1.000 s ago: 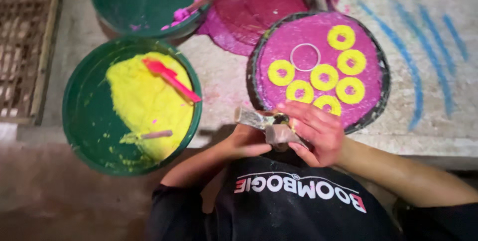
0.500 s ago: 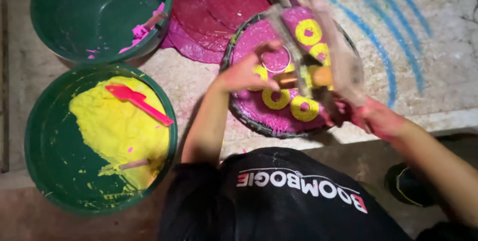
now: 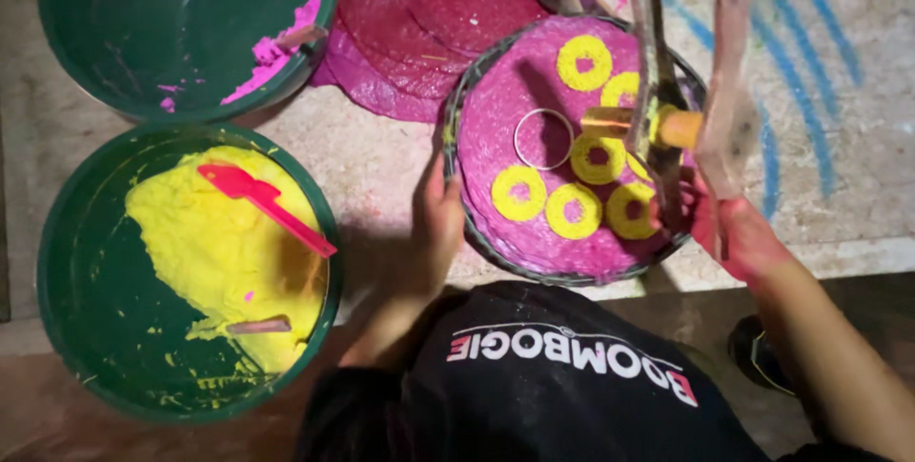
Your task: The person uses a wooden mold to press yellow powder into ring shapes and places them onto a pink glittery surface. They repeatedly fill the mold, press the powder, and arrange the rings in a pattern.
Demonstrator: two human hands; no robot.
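A round tray (image 3: pixel 456 152) filled with magenta powder carries several yellow powder rings and one bare metal ring (image 3: pixel 542 139). My left hand (image 3: pixel 439 224) grips the tray's left rim. My right hand (image 3: pixel 739 228) holds a wooden and clear-plastic stamping tool (image 3: pixel 688 104) upright above the tray's right side, hiding part of the rings there.
A green tub (image 3: pixel 67 328) at the left holds yellow powder, a red scoop (image 3: pixel 267 203) and a small stick. A second green tub (image 3: pixel 191 33) behind it has traces of pink powder. Magenta discs (image 3: pixel 410 14) lie stacked behind the tray. Blue chalk lines mark the concrete at right.
Both hands came up from my lap. The left moved to the tray's rim, and the right carried the tool up over the tray's right side.
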